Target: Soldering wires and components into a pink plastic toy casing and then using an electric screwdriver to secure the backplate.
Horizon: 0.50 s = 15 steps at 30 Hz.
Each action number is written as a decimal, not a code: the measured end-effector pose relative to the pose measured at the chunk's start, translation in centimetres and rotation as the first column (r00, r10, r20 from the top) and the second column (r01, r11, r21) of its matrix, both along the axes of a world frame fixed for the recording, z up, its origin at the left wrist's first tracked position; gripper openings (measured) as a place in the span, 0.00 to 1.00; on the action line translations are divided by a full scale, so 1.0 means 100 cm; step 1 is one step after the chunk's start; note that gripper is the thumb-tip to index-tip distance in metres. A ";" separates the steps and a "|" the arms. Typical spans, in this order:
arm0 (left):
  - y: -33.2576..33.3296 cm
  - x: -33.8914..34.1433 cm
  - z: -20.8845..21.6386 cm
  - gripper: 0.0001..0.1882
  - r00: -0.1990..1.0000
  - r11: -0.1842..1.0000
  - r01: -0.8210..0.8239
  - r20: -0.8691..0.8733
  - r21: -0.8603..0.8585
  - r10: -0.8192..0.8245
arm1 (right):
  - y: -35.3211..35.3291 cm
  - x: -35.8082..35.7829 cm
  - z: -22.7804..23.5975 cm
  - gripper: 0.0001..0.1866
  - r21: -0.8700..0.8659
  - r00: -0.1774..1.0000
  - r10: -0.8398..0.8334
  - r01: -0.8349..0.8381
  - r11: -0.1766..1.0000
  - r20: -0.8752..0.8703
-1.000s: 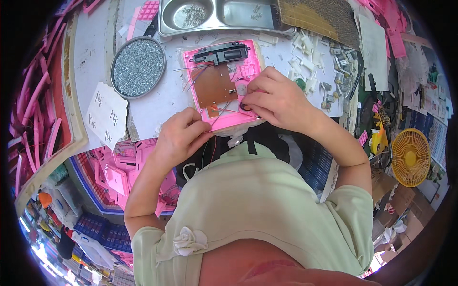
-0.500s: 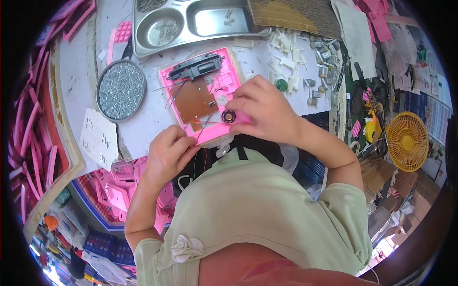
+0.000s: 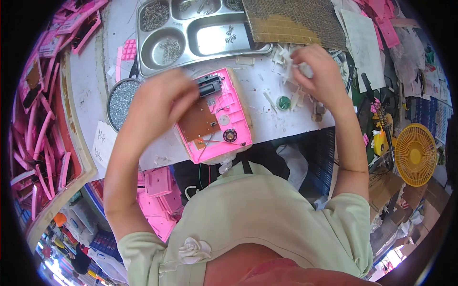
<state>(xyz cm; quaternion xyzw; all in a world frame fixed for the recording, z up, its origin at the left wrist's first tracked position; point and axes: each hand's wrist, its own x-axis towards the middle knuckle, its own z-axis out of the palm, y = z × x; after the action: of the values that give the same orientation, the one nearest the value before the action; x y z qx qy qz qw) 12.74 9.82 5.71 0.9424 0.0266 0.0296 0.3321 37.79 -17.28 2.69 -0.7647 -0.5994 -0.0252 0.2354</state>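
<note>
Open pink plastic casing with brown circuit board (image 3: 214, 121) lies on white bench (image 3: 267, 119), steadied by left hand (image 3: 157, 102); grip blurred, cannot be told. Right hand (image 3: 317, 71) closed among small white plastic parts (image 3: 286, 59); single piece best pinched cleanly.

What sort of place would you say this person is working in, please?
Probably a small electronics assembly bench: an open pink plastic casing with a brown circuit board, a steel compartment tray of small metal parts, and stacked pink casings alongside.
</note>
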 end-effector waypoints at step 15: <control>0.022 0.132 -0.067 0.09 0.984 0.929 -0.034 0.175 0.369 -0.033 | -0.043 -0.044 0.016 0.07 -0.040 0.759 -0.266 0.303 0.952 -0.595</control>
<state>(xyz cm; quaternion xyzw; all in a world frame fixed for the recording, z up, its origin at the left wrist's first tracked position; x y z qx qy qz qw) 25.97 12.00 -0.95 0.9817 -0.0090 0.1182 0.1492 33.37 -21.60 4.28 -0.8087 -0.3713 0.1621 0.4265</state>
